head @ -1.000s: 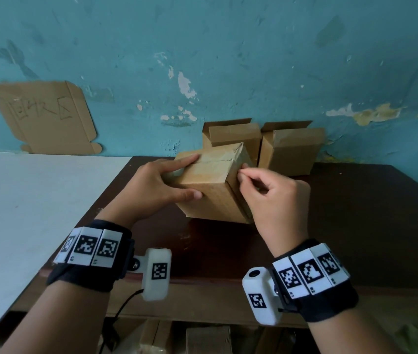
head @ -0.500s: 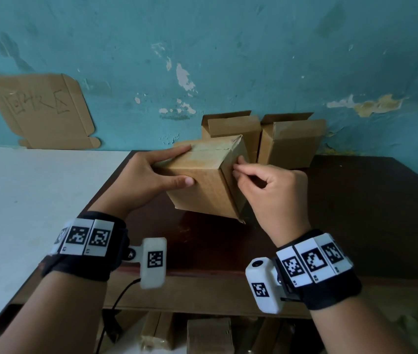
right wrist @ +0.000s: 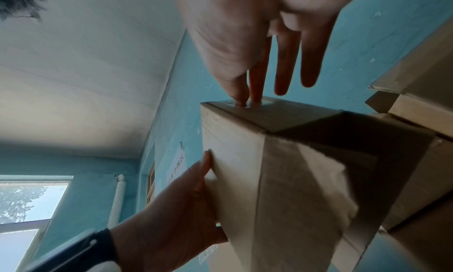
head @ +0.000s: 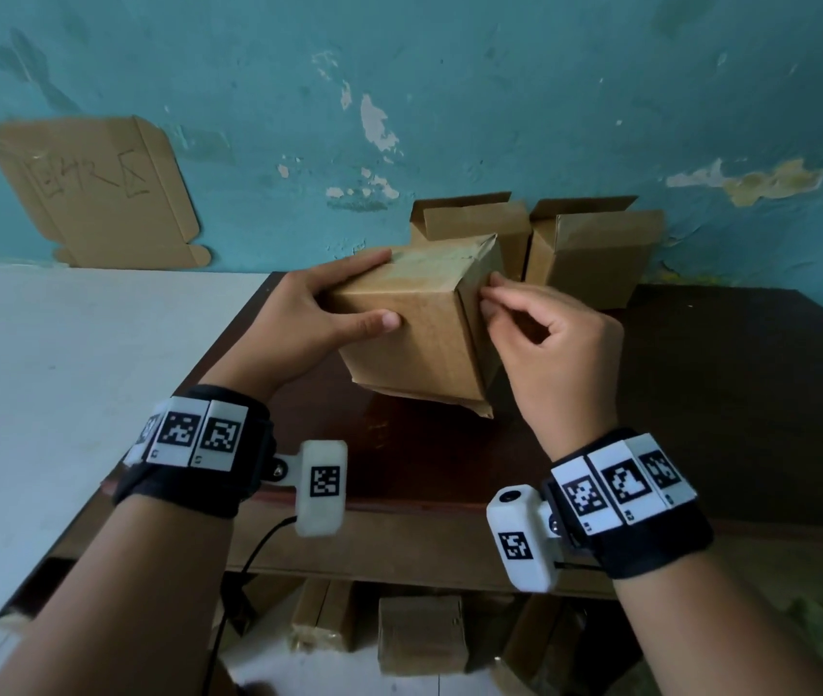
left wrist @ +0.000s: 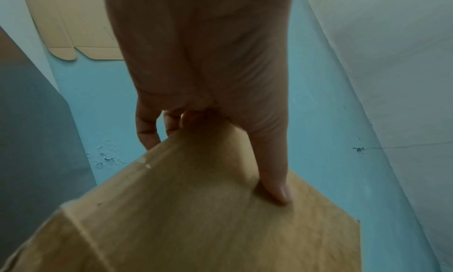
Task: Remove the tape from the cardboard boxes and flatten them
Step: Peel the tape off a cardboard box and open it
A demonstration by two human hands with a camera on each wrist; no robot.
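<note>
A closed brown cardboard box (head: 414, 339) stands tilted on one bottom edge on the dark table (head: 701, 394). My left hand (head: 379, 288) grips its left end, thumb on the near face and fingers over the top. My right hand (head: 491, 295) is at the box's right face near the top edge. In the right wrist view its thumb and index fingertip (right wrist: 247, 101) pinch at a shiny strip of clear tape (right wrist: 267, 102), the other fingers straight. The left wrist view shows the box (left wrist: 196, 227) under my thumb.
Two open-topped boxes (head: 475, 228) (head: 595, 253) stand against the blue wall right behind the held box. A flattened cardboard sheet (head: 98, 193) is stuck to the wall at left. A white surface (head: 73, 369) adjoins the table. More boxes (head: 419, 635) sit under the table.
Both hands have turned and tipped the box so that its near face shows more. The right fingertips have stayed at the top of the right face.
</note>
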